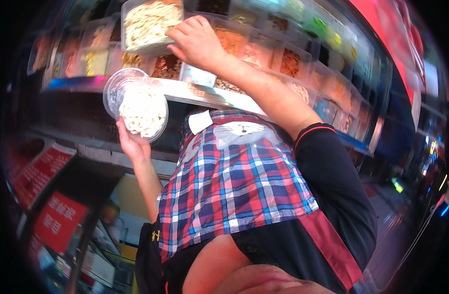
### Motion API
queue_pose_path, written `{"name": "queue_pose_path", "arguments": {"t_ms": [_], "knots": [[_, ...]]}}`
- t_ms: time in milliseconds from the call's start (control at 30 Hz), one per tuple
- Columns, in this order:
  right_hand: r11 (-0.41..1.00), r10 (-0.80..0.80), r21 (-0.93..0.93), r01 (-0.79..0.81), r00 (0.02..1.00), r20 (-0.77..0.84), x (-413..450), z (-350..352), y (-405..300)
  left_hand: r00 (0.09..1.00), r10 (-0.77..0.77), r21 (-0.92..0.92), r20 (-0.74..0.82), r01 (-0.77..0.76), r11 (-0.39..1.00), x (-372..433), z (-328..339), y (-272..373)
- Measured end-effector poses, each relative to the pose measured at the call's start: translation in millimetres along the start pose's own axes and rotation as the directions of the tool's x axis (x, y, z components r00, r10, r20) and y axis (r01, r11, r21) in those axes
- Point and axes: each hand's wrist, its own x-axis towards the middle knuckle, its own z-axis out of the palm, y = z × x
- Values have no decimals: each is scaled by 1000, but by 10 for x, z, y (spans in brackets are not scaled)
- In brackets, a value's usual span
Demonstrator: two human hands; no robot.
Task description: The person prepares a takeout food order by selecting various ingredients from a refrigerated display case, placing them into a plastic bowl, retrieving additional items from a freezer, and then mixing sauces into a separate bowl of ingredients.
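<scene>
In my left hand (pixel 132 143) is a clear round plastic bowl (pixel 164 121) filled with pale, noodle-like food strips (pixel 145 110). A second clear round shape (pixel 110 93), a lid or another bowl, overlaps it at the upper left. My right hand (pixel 198 44) is at the right edge of a clear rectangular tub (pixel 150 49) holding similar pale strips (pixel 150 24). Its fingers are bent at the tub's rim; whether they grip the tub or something small cannot be told. The tub stands up and to the right of the bowl.
Rows of clear tubs with foods, such as an orange-red one (pixel 290 62), fill the display beyond a shiny metal ledge (pixel 180 90). A white paper (pixel 200 122) lies against the checked apron (pixel 239 176). Red signs with writing (pixel 60 220) stand at lower left.
</scene>
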Motion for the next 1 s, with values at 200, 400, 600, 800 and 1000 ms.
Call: {"name": "queue_pose_path", "arguments": {"t_ms": [200,400,600,800,1000], "knots": [[943,287,107,-316,931,224,-1057,-463,110,997,-6,-7,82,6,1000,-23,25,9],[693,676,-36,-720,631,380,-2367,-641,385,993,-110,44,49,108,993,3,-96,-26],[793,577,-41,-607,729,369,-2049,-144,762,997,-78,21,-20,78,997,-108,67,-122],[810,471,-176,-559,442,763,-1741,908,1351,993,-84,40,-81,87,995,-531,217,-232],[777,485,-323,-540,186,854,-1842,1367,1723,961,-143,-16,-238,144,990,-837,17,-352]]}}
